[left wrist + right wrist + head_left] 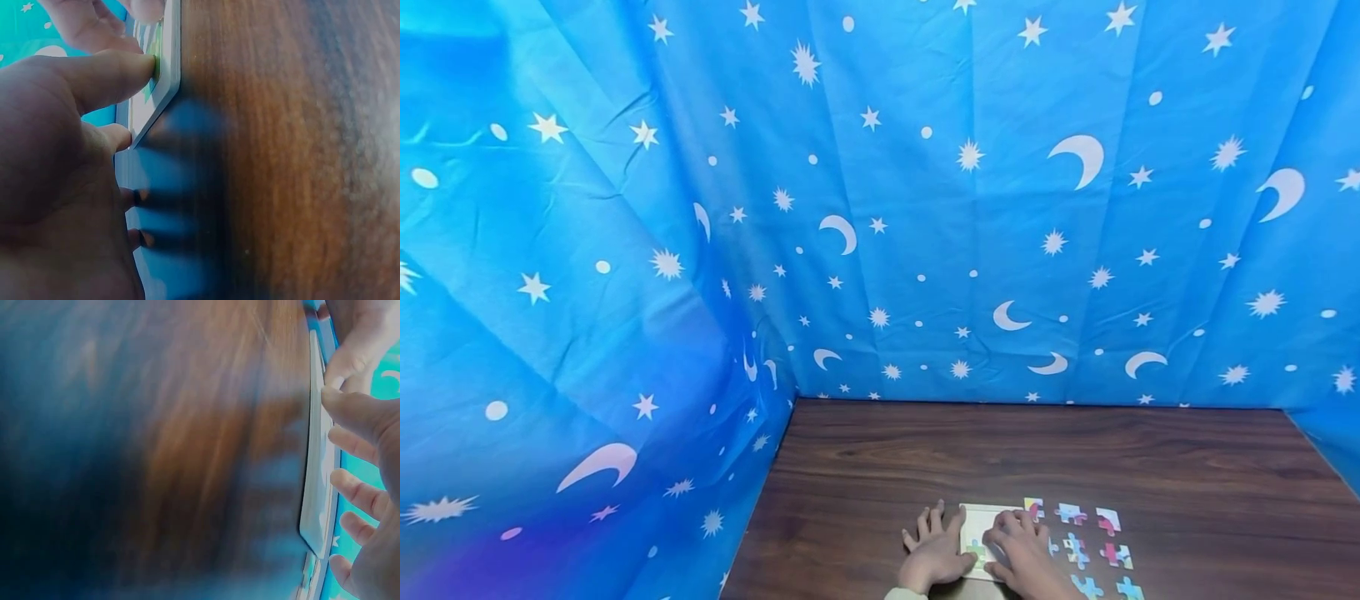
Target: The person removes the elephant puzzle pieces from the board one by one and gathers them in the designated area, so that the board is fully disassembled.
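White rectangular puzzle tray (981, 525) with a raised rim, lying flat on the dark brown wood-grain table (1000, 450) near its front edge. 1 green-patterned puzzle piece (975, 547) sits inside the tray at its front left corner; what else the tray holds cannot be told, since the hands cover much of it.

Left hand (934, 550): lies flat on the table just left of the tray, fingers spread and straight, thumb stretched onto the tray's left rim. In the left wrist view the thumb tip (134, 69) presses against the green piece at the rim. It grips nothing.

Right hand (1022, 550): rests palm down over the tray's right part, fingers loosely bent, their tips on the tray's surface. The right wrist view shows the fingertips (337, 400) touching the tray (319, 481) from above; whether they pinch a piece cannot be told.

Loose coloured jigsaw pieces (1086, 542): about 8, laid apart in rows on the table just right of the tray, toward the front edge.

Blue cloth with white stars and moons (880, 208): hangs behind the table's back edge and along its left side.
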`<action>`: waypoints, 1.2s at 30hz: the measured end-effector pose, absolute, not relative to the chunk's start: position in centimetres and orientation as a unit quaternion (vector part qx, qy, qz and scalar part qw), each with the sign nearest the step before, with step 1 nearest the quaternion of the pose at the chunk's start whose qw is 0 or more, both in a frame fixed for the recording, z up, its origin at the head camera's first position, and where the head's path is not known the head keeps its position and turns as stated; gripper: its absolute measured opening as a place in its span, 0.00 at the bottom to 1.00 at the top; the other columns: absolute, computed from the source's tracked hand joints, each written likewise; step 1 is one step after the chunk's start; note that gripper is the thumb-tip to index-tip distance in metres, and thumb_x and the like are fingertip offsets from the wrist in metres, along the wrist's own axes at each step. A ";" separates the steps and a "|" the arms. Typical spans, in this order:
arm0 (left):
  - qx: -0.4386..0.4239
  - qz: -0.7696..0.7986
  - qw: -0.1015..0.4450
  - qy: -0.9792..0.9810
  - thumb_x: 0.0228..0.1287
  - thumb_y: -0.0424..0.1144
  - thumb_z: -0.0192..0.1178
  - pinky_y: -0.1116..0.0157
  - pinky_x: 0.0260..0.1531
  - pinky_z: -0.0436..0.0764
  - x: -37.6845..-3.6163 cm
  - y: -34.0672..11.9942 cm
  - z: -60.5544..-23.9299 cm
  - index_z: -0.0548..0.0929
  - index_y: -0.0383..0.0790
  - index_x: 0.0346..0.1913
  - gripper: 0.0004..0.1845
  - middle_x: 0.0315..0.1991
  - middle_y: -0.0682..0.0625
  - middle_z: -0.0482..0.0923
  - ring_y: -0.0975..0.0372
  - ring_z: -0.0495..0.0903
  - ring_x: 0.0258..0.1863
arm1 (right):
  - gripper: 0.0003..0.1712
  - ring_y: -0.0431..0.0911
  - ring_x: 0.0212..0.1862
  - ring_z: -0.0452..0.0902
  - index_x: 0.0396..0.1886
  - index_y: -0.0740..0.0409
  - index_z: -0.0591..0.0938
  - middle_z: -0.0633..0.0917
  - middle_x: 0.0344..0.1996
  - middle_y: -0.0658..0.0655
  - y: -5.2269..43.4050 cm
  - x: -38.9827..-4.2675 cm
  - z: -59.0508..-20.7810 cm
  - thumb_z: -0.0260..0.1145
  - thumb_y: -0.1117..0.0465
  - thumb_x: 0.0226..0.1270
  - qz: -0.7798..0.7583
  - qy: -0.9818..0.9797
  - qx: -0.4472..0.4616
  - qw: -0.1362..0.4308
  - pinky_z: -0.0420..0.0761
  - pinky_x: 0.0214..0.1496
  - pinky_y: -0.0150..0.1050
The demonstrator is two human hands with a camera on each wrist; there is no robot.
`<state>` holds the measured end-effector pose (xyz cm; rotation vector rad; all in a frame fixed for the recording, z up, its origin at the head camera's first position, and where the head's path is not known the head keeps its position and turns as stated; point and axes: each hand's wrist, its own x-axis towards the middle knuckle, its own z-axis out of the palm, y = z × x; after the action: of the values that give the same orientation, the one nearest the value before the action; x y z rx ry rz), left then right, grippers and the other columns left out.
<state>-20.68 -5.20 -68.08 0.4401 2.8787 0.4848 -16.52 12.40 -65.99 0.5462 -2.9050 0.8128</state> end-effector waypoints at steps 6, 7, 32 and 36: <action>0.152 0.159 0.087 0.972 0.51 0.57 0.58 0.29 0.48 0.51 -20.7 -5.0 -67.7 0.63 0.63 0.67 0.37 0.67 0.43 0.55 0.44 0.53 0.63 | 0.10 0.53 0.46 0.61 0.34 0.43 0.82 0.70 0.38 0.45 12.1 -16.9 -65.9 0.70 0.49 0.51 0.261 -0.946 0.187 0.039 0.58 0.38 0.53; 0.153 0.158 0.085 0.972 0.51 0.57 0.58 0.29 0.48 0.51 -20.7 -5.0 -67.7 0.63 0.62 0.67 0.37 0.67 0.43 0.55 0.44 0.53 0.63 | 0.10 0.53 0.46 0.61 0.33 0.44 0.82 0.71 0.38 0.46 12.1 -16.9 -65.9 0.71 0.49 0.51 0.259 -0.945 0.193 0.050 0.58 0.39 0.53; 0.182 0.149 0.170 0.957 0.35 0.59 0.70 0.31 0.50 0.53 -20.1 -5.9 -64.3 0.57 0.60 0.70 0.53 0.68 0.43 0.50 0.44 0.49 0.65 | 0.15 0.58 0.50 0.66 0.30 0.54 0.82 0.75 0.42 0.53 17.5 -15.0 -64.4 0.72 0.54 0.41 0.184 -0.948 0.234 0.116 0.65 0.42 0.63; 0.177 0.150 0.171 0.958 0.35 0.59 0.71 0.31 0.50 0.53 -20.1 -6.1 -64.4 0.57 0.59 0.70 0.54 0.68 0.43 0.50 0.44 0.49 0.65 | 0.14 0.56 0.46 0.67 0.27 0.50 0.81 0.75 0.39 0.53 18.9 -14.0 -64.6 0.73 0.53 0.37 0.177 -0.939 0.250 0.156 0.68 0.33 0.59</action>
<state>-20.13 -6.07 -64.41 0.5018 2.7195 0.4253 -13.99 18.92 -64.56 0.7169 -2.6886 0.5078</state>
